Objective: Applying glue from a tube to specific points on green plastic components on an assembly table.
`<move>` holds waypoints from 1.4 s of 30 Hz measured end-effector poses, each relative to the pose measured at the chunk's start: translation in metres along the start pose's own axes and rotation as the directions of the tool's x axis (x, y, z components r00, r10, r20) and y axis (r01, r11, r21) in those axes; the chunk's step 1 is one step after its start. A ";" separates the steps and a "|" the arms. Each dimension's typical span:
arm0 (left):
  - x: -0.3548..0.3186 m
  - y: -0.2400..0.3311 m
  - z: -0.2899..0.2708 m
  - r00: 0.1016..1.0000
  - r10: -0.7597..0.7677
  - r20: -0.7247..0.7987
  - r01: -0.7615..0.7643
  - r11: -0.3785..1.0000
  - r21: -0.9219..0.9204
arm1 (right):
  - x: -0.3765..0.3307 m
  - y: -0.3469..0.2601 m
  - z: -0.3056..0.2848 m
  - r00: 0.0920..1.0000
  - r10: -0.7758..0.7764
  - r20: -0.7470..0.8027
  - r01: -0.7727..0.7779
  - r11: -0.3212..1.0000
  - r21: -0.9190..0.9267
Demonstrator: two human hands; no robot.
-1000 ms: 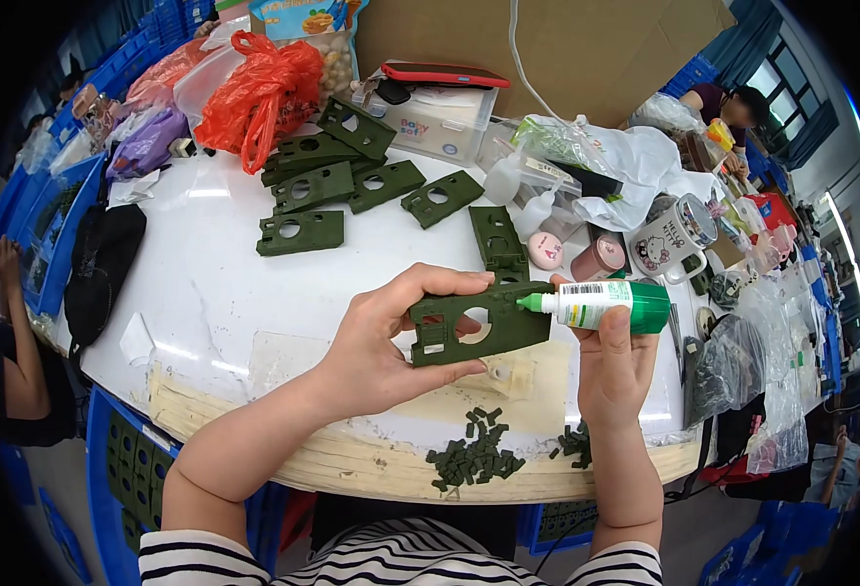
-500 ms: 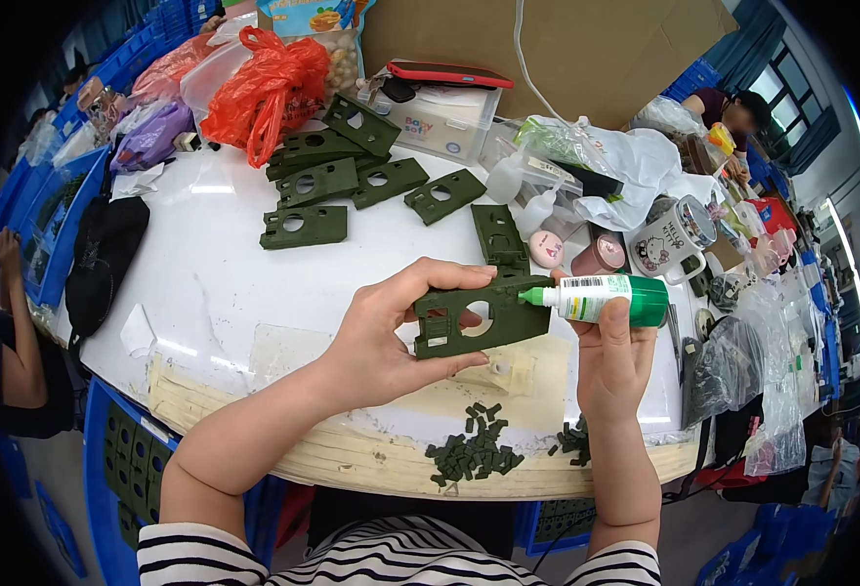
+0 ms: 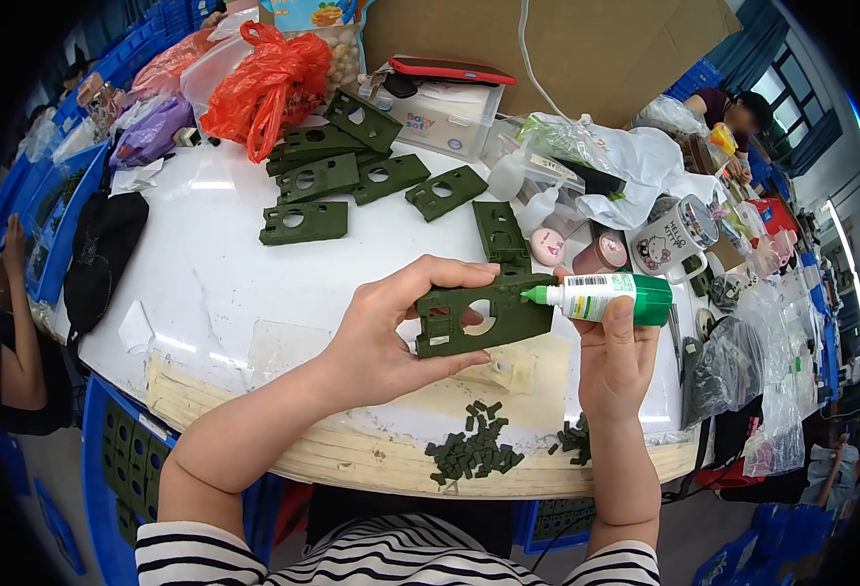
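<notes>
My left hand (image 3: 376,332) is closed round a dark green plastic model hull part (image 3: 523,317) with a round hole, held tilted above the table. In my right hand (image 3: 617,363) is a white and green glue bottle (image 3: 596,298), lying sideways with its green nozzle against or just over the right end of the hull part; exact contact cannot be made out. Below my hands, a pile of small dark green plastic pieces (image 3: 476,444) lies near the table's front edge. A smaller pile (image 3: 574,441) sits beside my right forearm.
Several more green hull parts (image 3: 305,224) lie at the back left, and one (image 3: 500,232) just behind my hands. Bottles, a pink jar (image 3: 601,254) and a mug (image 3: 666,239) crowd the right. Behind are a red plastic bag (image 3: 266,93) and a clear box (image 3: 444,117).
Almost nothing differs. Both hands keep their hold, and the hull part and glue bottle have shifted very slightly to the right together.
</notes>
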State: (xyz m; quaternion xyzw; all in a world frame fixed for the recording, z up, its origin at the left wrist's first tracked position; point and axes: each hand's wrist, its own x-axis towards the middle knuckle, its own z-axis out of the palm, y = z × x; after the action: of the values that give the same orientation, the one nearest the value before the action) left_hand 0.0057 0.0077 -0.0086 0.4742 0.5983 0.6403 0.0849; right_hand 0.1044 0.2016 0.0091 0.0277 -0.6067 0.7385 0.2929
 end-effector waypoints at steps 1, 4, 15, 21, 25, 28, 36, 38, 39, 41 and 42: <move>0.000 0.000 0.000 1.000 0.001 0.000 -0.001 1.000 -0.001 | 0.000 0.000 0.000 1.000 -0.001 0.001 0.001 1.000 0.002; 0.000 0.001 0.003 0.998 -0.020 -0.059 0.017 0.999 -0.041 | 0.000 0.000 -0.001 1.000 -0.003 0.003 0.003 1.000 -0.004; 0.000 0.002 0.004 0.998 -0.006 -0.058 0.006 1.000 0.008 | -0.001 -0.001 -0.004 0.998 -0.001 0.057 0.004 0.998 -0.066; 0.000 0.000 0.002 0.999 0.020 -0.026 -0.019 0.999 0.036 | 0.000 0.000 0.000 1.000 -0.002 0.006 0.002 1.000 -0.013; -0.001 0.006 0.001 0.989 -0.147 -0.014 0.145 0.983 -0.110 | 0.001 0.000 -0.002 0.998 0.053 -0.015 -0.050 0.988 0.147; 0.000 0.005 0.001 0.982 -0.191 -0.004 0.187 0.968 -0.166 | 0.000 0.000 -0.002 1.000 0.015 0.001 -0.015 0.992 0.124; 0.000 0.005 0.000 0.986 -0.168 -0.007 0.165 0.976 -0.140 | -0.001 -0.002 -0.004 0.997 -0.010 0.082 0.017 0.996 -0.085; 0.000 0.004 0.000 0.986 -0.168 -0.008 0.165 0.976 -0.142 | 0.000 -0.001 -0.002 0.998 -0.014 0.069 0.019 0.997 -0.073; 0.000 0.005 0.000 0.985 -0.170 -0.009 0.167 0.976 -0.137 | 0.000 -0.001 -0.001 0.998 -0.019 0.057 0.023 0.998 -0.055; 0.000 0.006 0.000 0.985 -0.175 -0.009 0.172 0.976 -0.134 | 0.000 -0.001 -0.001 0.999 -0.025 0.046 0.027 0.999 -0.039; 0.000 0.005 0.000 0.984 -0.177 -0.008 0.174 0.975 -0.137 | 0.000 0.000 -0.001 0.999 -0.026 0.047 0.028 0.999 -0.041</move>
State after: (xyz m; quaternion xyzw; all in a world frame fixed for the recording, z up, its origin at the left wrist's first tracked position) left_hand 0.0080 0.0061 -0.0040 0.4060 0.5939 0.6742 0.1671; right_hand 0.1046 0.2029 0.0092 0.0467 -0.6282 0.7208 0.2892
